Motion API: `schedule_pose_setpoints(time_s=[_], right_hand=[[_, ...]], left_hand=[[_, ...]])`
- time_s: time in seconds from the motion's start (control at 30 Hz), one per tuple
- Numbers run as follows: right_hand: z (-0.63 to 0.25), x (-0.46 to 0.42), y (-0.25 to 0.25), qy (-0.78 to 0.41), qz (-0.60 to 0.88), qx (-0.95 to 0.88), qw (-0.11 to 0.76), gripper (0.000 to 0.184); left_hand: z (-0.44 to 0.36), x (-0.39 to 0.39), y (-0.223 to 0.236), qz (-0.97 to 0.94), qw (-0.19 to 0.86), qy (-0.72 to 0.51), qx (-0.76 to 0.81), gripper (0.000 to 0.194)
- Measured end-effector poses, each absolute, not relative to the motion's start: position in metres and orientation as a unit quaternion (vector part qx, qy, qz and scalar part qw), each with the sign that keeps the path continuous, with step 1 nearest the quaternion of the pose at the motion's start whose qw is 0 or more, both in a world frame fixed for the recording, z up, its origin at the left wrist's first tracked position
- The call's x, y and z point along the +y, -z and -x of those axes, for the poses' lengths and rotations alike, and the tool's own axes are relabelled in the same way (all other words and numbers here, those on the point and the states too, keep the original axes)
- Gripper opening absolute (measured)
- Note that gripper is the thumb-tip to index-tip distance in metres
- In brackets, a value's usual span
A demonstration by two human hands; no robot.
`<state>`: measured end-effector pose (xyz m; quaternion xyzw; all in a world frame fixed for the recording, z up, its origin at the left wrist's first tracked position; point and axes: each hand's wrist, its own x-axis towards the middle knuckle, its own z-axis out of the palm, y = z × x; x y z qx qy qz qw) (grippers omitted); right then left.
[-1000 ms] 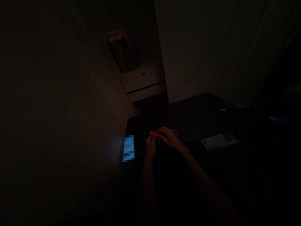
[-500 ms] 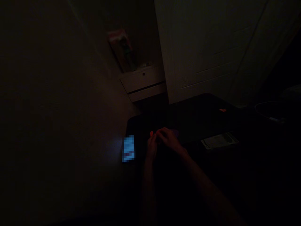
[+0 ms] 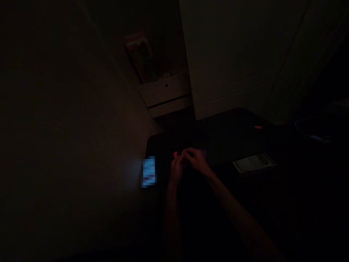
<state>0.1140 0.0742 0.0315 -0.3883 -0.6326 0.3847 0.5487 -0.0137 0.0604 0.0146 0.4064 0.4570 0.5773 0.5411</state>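
Note:
The scene is very dark. My left hand (image 3: pixel 176 170) and my right hand (image 3: pixel 195 159) meet fingertip to fingertip above a dark table. Both have their fingers pinched closed, and a small red-orange glint shows between them; its kind is too dim to make out. Just beyond my left fingertips is a small bright orange-red piece (image 3: pixel 175 154). Partly hidden behind my right hand lies a dim purple thing (image 3: pixel 203 153).
A lit screen (image 3: pixel 148 171) glows blue at the table's left edge. Papers or a booklet (image 3: pixel 255 162) lie to the right, with another orange piece (image 3: pixel 257 127) farther back on the dark table (image 3: pixel 231 127). A drawer unit (image 3: pixel 167 94) stands behind.
My hands stay together in nearly the same place. A little more of the red-orange glint shows between my fingertips now.

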Motion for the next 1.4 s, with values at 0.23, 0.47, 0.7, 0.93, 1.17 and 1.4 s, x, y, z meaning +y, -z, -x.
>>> schedule_pose_setpoints(time_s=[0.23, 0.47, 0.7, 0.93, 1.17, 1.4], right_hand=[[-0.120, 0.078, -0.033, -0.420, 0.368, -0.641, 0.527, 0.023], [-0.122, 0.074, -0.044, -0.379, 0.348, -0.703, 0.492, 0.028], [-0.121, 0.068, -0.044, -0.401, 0.301, -0.726, 0.470, 0.025], [-0.118, 0.062, -0.052, -0.316, 0.346, -0.759, 0.452, 0.029], [-0.121, 0.062, -0.058, -0.246, 0.363, -0.782, 0.443, 0.021], [-0.127, 0.064, -0.058, -0.237, 0.373, -0.778, 0.446, 0.016]], left_hand=[[0.014, 0.060, -0.016, -0.423, 0.543, -0.585, 0.430, 0.032], [0.013, 0.058, -0.021, -0.397, 0.536, -0.608, 0.430, 0.031], [0.014, 0.059, -0.022, -0.364, 0.525, -0.659, 0.398, 0.020], [0.021, 0.062, -0.012, -0.418, 0.446, -0.646, 0.457, 0.021], [0.020, 0.060, -0.012, -0.463, 0.415, -0.615, 0.485, 0.022], [0.014, 0.061, -0.016, -0.382, 0.497, -0.624, 0.467, 0.032]])
